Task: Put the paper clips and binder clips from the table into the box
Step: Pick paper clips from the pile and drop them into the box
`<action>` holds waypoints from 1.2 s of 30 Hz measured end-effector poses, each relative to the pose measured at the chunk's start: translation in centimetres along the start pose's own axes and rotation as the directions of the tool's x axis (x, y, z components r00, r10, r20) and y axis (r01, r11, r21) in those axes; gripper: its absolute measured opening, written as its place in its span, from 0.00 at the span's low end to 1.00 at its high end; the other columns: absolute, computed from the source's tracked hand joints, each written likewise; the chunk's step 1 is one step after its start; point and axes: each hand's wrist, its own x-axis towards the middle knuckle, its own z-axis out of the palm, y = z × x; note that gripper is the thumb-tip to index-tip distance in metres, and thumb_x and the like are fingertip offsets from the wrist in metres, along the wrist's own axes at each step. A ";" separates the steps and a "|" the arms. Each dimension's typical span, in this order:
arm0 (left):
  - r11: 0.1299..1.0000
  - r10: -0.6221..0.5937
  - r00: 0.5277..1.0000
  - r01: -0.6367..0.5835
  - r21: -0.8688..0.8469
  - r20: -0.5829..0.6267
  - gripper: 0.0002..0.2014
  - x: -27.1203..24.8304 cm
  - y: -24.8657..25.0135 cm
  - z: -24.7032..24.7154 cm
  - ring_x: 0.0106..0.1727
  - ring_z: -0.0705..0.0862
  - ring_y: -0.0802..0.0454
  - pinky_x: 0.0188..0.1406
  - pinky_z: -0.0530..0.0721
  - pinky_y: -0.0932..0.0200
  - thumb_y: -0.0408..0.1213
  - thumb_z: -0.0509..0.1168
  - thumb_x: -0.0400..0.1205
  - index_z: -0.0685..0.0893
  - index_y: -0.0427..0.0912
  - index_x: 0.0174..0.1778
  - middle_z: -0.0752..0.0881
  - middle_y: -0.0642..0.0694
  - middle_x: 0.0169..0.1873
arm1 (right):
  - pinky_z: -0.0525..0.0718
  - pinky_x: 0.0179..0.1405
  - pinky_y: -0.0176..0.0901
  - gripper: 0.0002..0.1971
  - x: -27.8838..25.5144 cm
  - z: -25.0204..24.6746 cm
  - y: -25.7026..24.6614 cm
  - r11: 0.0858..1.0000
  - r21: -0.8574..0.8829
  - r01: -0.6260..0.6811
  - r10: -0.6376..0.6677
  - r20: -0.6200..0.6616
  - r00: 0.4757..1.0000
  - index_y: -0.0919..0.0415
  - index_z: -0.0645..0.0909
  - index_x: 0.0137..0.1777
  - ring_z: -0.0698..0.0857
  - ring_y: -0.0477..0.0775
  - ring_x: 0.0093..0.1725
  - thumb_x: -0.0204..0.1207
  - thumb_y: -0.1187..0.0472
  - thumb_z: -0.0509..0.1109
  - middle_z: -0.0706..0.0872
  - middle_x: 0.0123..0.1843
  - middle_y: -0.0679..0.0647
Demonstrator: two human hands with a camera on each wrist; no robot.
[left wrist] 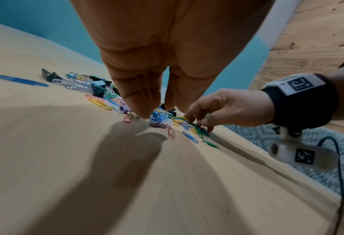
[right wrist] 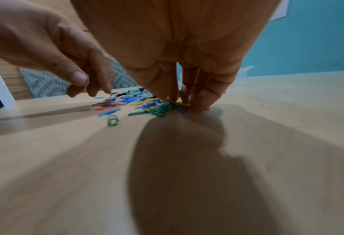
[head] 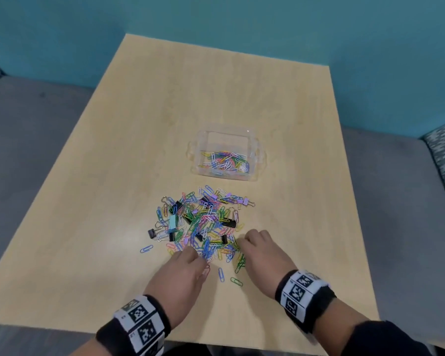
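A heap of coloured paper clips and binder clips (head: pixel 203 222) lies mid-table, with black (head: pixel 228 223), teal (head: pixel 172 222) and purple (head: pixel 244 201) binder clips among them. Behind it stands a clear plastic box (head: pixel 198 165) holding several paper clips (head: pixel 226 160). My left hand (head: pixel 190 251) reaches the heap's near left edge; its fingertips (left wrist: pixel 145 116) touch blue clips and nothing shows between fingers and thumb. My right hand (head: pixel 242 244) is at the near right edge, fingers and thumb (right wrist: pixel 201 101) pinching a bunch of green clips (right wrist: pixel 161 109) against the table.
Loose clips lie nearer me: a blue one (head: pixel 221 274), a green one (head: pixel 236 281), and a blue one off to the left (head: pixel 146 249). The wooden table (head: pixel 113 176) has grey bench seats (head: pixel 31 150) on both sides and a teal wall behind.
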 end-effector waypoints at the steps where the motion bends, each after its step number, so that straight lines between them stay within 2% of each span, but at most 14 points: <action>1: 1.000 0.004 1.000 -0.004 0.001 0.008 0.07 -0.3 0.1 0.1 0.41 0.82 0.48 0.37 0.83 0.56 0.44 0.61 0.75 0.83 0.49 0.42 0.79 0.51 0.42 | 0.82 0.44 0.50 0.20 -0.8 0.3 0.0 0.999 0.033 0.009 -0.008 -0.012 1.000 0.57 0.79 0.57 0.74 0.58 0.46 0.65 0.69 0.64 0.79 0.51 0.53; 4: 0.999 0.011 1.000 -0.012 0.034 0.024 0.08 -1.0 0.0 0.7 0.39 0.83 0.49 0.34 0.83 0.60 0.42 0.67 0.69 0.82 0.50 0.44 0.79 0.52 0.41 | 0.81 0.49 0.47 0.21 -2.7 0.6 0.7 0.969 0.227 -0.103 0.124 -0.084 0.989 0.53 0.78 0.63 0.77 0.57 0.50 0.70 0.68 0.65 0.78 0.53 0.51; 7: 0.998 -0.066 0.996 0.066 0.007 0.055 0.21 -0.9 0.0 1.0 0.47 0.81 0.45 0.43 0.84 0.52 0.41 0.70 0.71 0.77 0.49 0.60 0.77 0.49 0.52 | 0.78 0.53 0.45 0.22 -4.1 0.5 0.6 0.910 0.330 -0.251 0.272 -0.018 0.962 0.45 0.70 0.67 0.74 0.54 0.57 0.73 0.54 0.70 0.70 0.57 0.46; 10: 0.994 -0.108 0.992 0.108 0.012 0.071 0.34 0.5 0.5 0.8 0.60 0.75 0.43 0.56 0.80 0.50 0.43 0.68 0.76 0.62 0.49 0.77 0.69 0.47 0.65 | 0.76 0.57 0.43 0.39 -4.0 0.5 -0.7 0.927 0.269 -0.263 0.250 0.081 0.965 0.42 0.59 0.74 0.69 0.52 0.60 0.66 0.43 0.76 0.65 0.62 0.45; 12: 0.994 -0.105 0.993 0.102 0.040 0.058 0.36 1.9 0.8 0.8 0.64 0.71 0.42 0.60 0.77 0.50 0.45 0.65 0.79 0.55 0.49 0.80 0.65 0.46 0.69 | 0.76 0.59 0.44 0.44 -2.8 0.7 -1.7 0.943 0.236 -0.236 0.227 0.066 0.972 0.44 0.56 0.78 0.68 0.53 0.62 0.66 0.42 0.76 0.64 0.65 0.47; 14: 0.991 -0.110 0.993 0.105 0.086 0.045 0.36 3.5 0.9 0.7 0.66 0.69 0.42 0.63 0.75 0.50 0.45 0.64 0.80 0.54 0.48 0.81 0.64 0.44 0.70 | 0.77 0.59 0.44 0.43 -1.3 0.8 -2.3 0.946 0.225 -0.233 0.228 0.049 0.972 0.47 0.55 0.80 0.68 0.54 0.63 0.69 0.43 0.75 0.65 0.66 0.49; 16: 0.987 -0.126 0.991 0.121 0.110 0.037 0.32 4.8 0.9 0.6 0.64 0.70 0.42 0.63 0.75 0.49 0.45 0.64 0.81 0.58 0.47 0.79 0.66 0.43 0.68 | 0.77 0.57 0.45 0.37 0.2 0.9 -2.7 0.949 0.217 -0.230 0.230 0.026 0.973 0.49 0.60 0.78 0.69 0.56 0.62 0.72 0.46 0.73 0.66 0.65 0.51; 19: 0.985 -0.129 0.991 0.126 0.117 0.019 0.25 5.9 0.7 0.4 0.58 0.73 0.42 0.55 0.78 0.48 0.40 0.64 0.80 0.68 0.46 0.73 0.71 0.42 0.61 | 0.79 0.54 0.50 0.23 1.8 0.9 -2.8 0.946 0.230 -0.230 0.238 -0.010 0.971 0.53 0.70 0.70 0.73 0.59 0.57 0.76 0.53 0.70 0.70 0.60 0.54; 23: 0.988 -0.086 0.996 0.086 0.131 -0.003 0.09 6.1 0.1 0.4 0.48 0.75 0.44 0.40 0.73 0.53 0.33 0.65 0.78 0.76 0.45 0.53 0.73 0.45 0.49 | 0.74 0.39 0.48 0.06 2.1 1.2 -2.2 0.950 0.240 -0.198 0.223 -0.081 0.972 0.59 0.76 0.51 0.78 0.63 0.45 0.76 0.64 0.68 0.74 0.52 0.58; 24: 0.988 -0.078 0.997 0.075 0.138 0.014 0.08 6.0 0.0 0.3 0.43 0.75 0.46 0.35 0.71 0.54 0.32 0.67 0.76 0.76 0.45 0.47 0.73 0.45 0.46 | 0.71 0.37 0.46 0.04 2.0 1.3 -2.1 0.954 0.234 -0.189 0.215 -0.091 0.972 0.59 0.76 0.49 0.78 0.64 0.43 0.76 0.66 0.68 0.75 0.50 0.58; 26: 0.985 -0.072 0.997 0.066 0.162 0.035 0.15 5.8 -0.4 0.4 0.34 0.69 0.49 0.29 0.66 0.55 0.29 0.71 0.70 0.71 0.47 0.37 0.72 0.47 0.39 | 0.67 0.36 0.45 0.03 1.7 1.3 -1.8 0.955 0.227 -0.190 0.214 -0.083 0.973 0.59 0.76 0.48 0.78 0.63 0.43 0.77 0.67 0.66 0.75 0.49 0.57; 29: 0.983 -0.073 0.997 0.065 0.170 0.036 0.20 5.5 -0.5 0.3 0.32 0.64 0.50 0.28 0.63 0.55 0.27 0.70 0.69 0.64 0.50 0.35 0.69 0.49 0.37 | 0.65 0.36 0.45 0.02 1.3 1.0 -1.5 0.949 0.238 -0.205 0.220 -0.038 0.975 0.59 0.76 0.49 0.75 0.60 0.41 0.79 0.65 0.64 0.75 0.50 0.56; 32: 0.985 -0.104 0.994 0.101 0.139 0.013 0.10 5.4 -0.6 0.0 0.33 0.71 0.46 0.28 0.66 0.54 0.27 0.64 0.74 0.71 0.45 0.37 0.71 0.49 0.38 | 0.67 0.37 0.45 0.03 1.0 0.3 -1.4 0.937 0.272 -0.219 0.228 -0.001 0.974 0.58 0.75 0.51 0.73 0.56 0.41 0.81 0.63 0.61 0.73 0.50 0.52; 36: 0.985 -0.171 0.985 0.172 0.005 -0.016 0.05 5.2 -0.9 -0.2 0.36 0.78 0.45 0.31 0.76 0.53 0.29 0.64 0.75 0.78 0.43 0.38 0.76 0.49 0.37 | 0.67 0.37 0.43 0.02 0.7 -0.6 -0.7 0.886 0.390 -0.252 0.269 0.011 0.963 0.55 0.77 0.48 0.76 0.53 0.41 0.80 0.61 0.64 0.73 0.46 0.47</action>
